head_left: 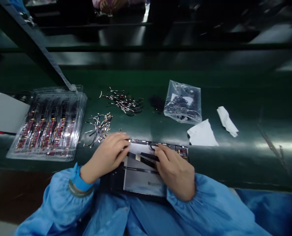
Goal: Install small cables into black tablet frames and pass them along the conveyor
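A flat device with a silver panel [142, 182] and a dark circuit strip along its far edge lies at the bench's front edge. My left hand [108, 155] rests at the device's upper left corner, fingers bent together; whatever they pinch is too small to make out. Black tweezers [146, 160] lie across the panel, their rear end under my right hand [175, 168]. That hand is closed round them, its fingertips at the circuit strip beside a short black cable [152, 146].
Clear trays of red and black parts [49, 127] sit left, near a grey box [7, 113]. Small cables form two piles [125, 103], [100, 126] beyond my left hand. A plastic bag [184, 103] and white papers [203, 134] lie right. Another person's hands [111, 6] show at the top.
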